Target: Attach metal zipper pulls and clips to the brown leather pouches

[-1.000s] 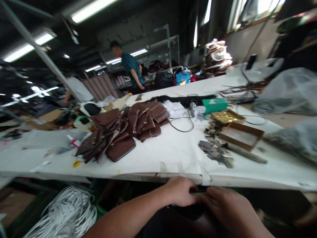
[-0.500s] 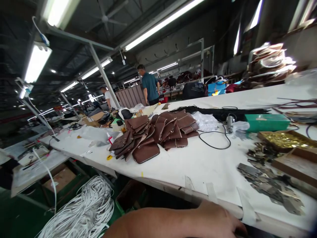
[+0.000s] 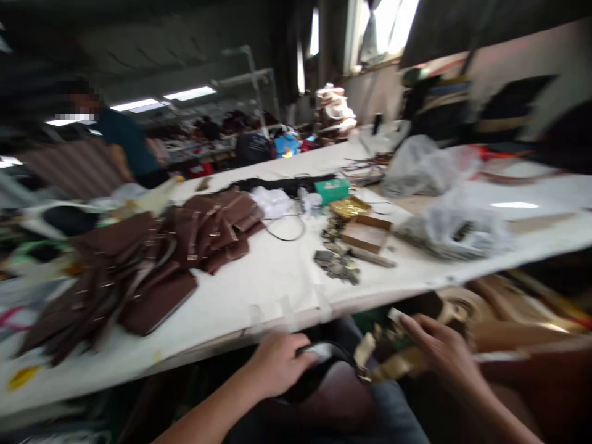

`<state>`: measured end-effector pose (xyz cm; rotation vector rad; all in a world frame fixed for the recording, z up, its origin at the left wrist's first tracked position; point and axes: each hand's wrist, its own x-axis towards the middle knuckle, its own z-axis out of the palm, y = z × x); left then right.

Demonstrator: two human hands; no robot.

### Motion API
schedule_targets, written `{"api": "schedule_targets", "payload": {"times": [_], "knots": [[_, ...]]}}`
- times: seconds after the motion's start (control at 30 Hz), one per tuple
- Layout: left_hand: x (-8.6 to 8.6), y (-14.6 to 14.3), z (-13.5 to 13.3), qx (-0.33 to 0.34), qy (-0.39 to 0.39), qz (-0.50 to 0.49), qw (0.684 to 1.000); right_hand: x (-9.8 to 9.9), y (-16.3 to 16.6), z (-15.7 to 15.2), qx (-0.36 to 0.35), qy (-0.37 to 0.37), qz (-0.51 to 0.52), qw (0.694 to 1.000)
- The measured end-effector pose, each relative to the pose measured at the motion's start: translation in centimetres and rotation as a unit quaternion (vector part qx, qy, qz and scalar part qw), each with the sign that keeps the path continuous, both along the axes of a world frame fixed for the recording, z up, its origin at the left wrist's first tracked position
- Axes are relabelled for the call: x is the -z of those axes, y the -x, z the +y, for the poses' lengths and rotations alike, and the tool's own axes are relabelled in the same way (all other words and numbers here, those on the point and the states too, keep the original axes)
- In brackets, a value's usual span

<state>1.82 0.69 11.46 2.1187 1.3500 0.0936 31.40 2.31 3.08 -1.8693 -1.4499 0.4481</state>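
My left hand point(image 3: 276, 364) is below the table edge, its fingers curled round the rim of a dark bag point(image 3: 319, 370) that rests on my lap. My right hand point(image 3: 441, 348) reaches to the right under the table, fingers bent on a tan strap-like piece point(image 3: 393, 364) that I cannot make out clearly. On the white table point(image 3: 277, 283) lies a heap of brown leather bags point(image 3: 139, 265). The picture is smeared by motion.
A pile of small metal fittings point(image 3: 337, 266), a shallow cardboard box point(image 3: 367, 233), a tray of gold parts point(image 3: 349, 208), a green box point(image 3: 332, 190), a black cable point(image 3: 284, 228) and clear plastic bags point(image 3: 456, 225) lie on the table. A person in a teal shirt point(image 3: 127, 145) stands behind.
The view has swung right and down. My left hand now grips the dark bag on my lap. My right hand has come back into view, reaching right under the table.
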Motion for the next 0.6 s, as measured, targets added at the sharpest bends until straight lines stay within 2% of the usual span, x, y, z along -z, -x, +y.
{"api": "schedule_targets", "payload": {"times": [0.07,0.17,0.27,0.4,0.5,0.6], "knots": [[0.5,0.5,0.4,0.014,0.020,-0.013,1.000,0.7,-4.1,-2.0,0.050,0.026,0.095,0.994],[1.5,1.0,1.6,0.038,0.063,-0.033,0.997,2.3,-6.4,-2.0,0.103,0.002,0.215,0.971],[1.7,1.1,1.6,0.052,0.096,-0.044,0.993,4.1,-5.9,0.6,0.126,-0.015,0.242,0.962],[2.1,1.7,1.5,0.046,0.114,-0.051,0.991,5.6,-4.8,3.2,0.121,-0.027,0.279,0.952],[2.5,2.6,2.2,0.031,0.126,-0.048,0.990,6.2,-4.7,3.5,0.118,-0.008,0.293,0.949],[2.1,3.1,2.7,0.029,0.156,-0.051,0.986,6.3,-5.2,3.2,0.118,0.028,0.293,0.948]]}}
